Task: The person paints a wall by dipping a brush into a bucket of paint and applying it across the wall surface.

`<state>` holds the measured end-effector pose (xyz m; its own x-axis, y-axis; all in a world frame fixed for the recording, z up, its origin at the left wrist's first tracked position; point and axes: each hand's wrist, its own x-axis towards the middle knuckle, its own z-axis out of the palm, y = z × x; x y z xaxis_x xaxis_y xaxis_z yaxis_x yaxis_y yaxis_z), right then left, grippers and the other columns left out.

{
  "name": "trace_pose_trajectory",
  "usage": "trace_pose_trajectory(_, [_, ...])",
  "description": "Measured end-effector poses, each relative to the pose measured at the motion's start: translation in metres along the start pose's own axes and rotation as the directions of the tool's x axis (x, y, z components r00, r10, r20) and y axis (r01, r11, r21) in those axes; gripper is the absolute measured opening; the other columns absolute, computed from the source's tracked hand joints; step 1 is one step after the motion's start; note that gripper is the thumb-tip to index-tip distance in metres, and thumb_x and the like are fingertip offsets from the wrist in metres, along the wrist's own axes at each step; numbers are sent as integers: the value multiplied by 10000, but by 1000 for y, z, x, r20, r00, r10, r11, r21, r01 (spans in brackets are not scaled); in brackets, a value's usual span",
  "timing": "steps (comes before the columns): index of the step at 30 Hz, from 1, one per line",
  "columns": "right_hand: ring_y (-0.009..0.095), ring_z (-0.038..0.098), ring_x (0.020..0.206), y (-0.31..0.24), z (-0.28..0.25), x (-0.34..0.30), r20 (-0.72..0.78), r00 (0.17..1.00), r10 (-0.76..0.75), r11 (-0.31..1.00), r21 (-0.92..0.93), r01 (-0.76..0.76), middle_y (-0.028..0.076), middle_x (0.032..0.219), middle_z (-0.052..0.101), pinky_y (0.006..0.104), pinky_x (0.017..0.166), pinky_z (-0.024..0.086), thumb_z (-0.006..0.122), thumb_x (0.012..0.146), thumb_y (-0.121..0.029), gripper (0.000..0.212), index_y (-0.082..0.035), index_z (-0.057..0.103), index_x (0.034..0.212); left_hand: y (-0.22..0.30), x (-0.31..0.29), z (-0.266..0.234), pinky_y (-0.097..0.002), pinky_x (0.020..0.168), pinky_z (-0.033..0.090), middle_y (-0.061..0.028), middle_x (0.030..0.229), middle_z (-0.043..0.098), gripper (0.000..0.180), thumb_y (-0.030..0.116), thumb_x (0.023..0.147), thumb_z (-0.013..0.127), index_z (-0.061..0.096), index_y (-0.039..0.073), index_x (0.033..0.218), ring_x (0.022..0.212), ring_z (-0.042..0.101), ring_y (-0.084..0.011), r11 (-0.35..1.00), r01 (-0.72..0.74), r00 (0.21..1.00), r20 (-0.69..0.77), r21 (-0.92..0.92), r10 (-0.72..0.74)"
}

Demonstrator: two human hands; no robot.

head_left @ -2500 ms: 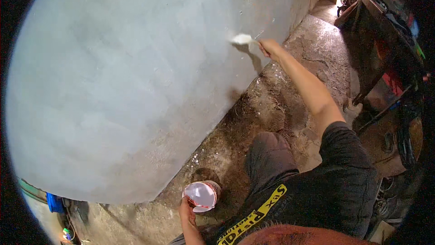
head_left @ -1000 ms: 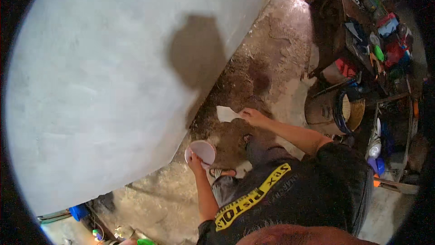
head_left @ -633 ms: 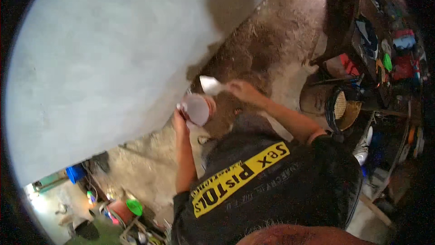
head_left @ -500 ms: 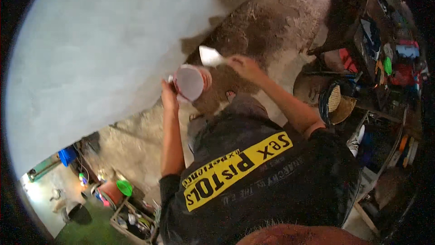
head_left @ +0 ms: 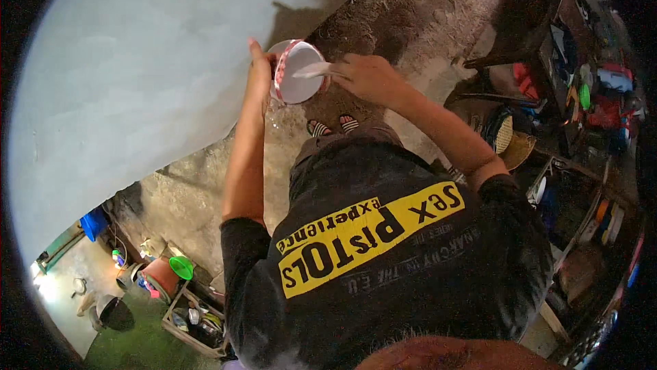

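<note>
On the far left, the large pale grey-white wall (head_left: 137, 89) spreads out and reaches behind the left grip in the view. To the left of this grip and well lower in the view there is a blue plastic container (head_left: 92, 225), near the foot of the wall. Then, going toward the right, come a reddish-orange round pot (head_left: 161, 278), a bright green plastic bowl (head_left: 181, 268) just beside it, and a wooden crate (head_left: 172, 329) filled with small mixed things; all these are well apart from the grip.

The left grip (head_left: 260, 72) is clamped on the left side of a white round bucket with red bands (head_left: 280, 63), with the thumb pointing up. The bucket is just right of this grip, its mouth facing the camera. Inside the mouth, between the two grips, is the whitish head of a flat brush (head_left: 313, 70); whether it touches the bucket wall, I cannot tell. Below the bucket show striped sandals (head_left: 318, 128) on the person's feet.

The right grip (head_left: 369, 79) is closed around the brush handle, beside the bucket's right edge. Farther to the right of this grip stand a beige woven piece (head_left: 504, 134) and a dark wooden bench (head_left: 562, 17) carrying many coloured things.
</note>
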<state>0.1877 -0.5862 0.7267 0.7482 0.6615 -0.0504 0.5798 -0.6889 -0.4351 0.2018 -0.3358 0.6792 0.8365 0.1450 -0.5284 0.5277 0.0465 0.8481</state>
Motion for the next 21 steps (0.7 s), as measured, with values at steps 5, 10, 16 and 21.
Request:
trace_pose_trajectory(5, [291, 615, 729, -18, 53, 63, 102, 942, -320, 925, -179, 334, 140, 900, 621, 373, 678, 501, 565, 775, -199, 210, -140, 654, 956, 34, -18, -8, -252, 516, 343, -5, 558, 487, 858, 705, 848, 74, 606, 48, 704, 516, 432, -125, 964, -81, 996, 54, 253, 69])
trace_pose_trajectory(10, [286, 618, 718, -47, 110, 116, -200, 780, -593, 792, 26, 609, 153, 831, 627, 398, 655, 505, 560, 739, -127, 165, -30, 653, 836, 47, -32, -9, -219, 446, 260, 42, 503, 415, 875, 743, 823, 92, 619, 51, 720, 467, 362, -59, 948, -147, 985, 132, 281, 113])
trace_pose_trajectory(16, [294, 617, 715, -35, 171, 148, -145, 758, -636, 768, -26, 640, 168, 816, 624, 413, 654, 504, 521, 746, -100, 181, 7, 646, 819, 51, -47, -44, -223, 451, 265, 26, 509, 425, 830, 745, 824, 123, 570, 66, 660, 466, 366, -70, 970, -83, 996, 61, 229, 71])
trace_pose_trajectory(21, [299, 616, 733, -64, 203, 153, -157, 944, -289, 795, 510, 328, 136, 872, 614, 393, 657, 507, 474, 790, -158, 201, -23, 604, 862, 42, -49, -53, -223, 461, 287, 19, 489, 427, 808, 713, 849, 130, 537, 63, 591, 478, 389, -89, 981, -57, 998, 31, 185, 53])
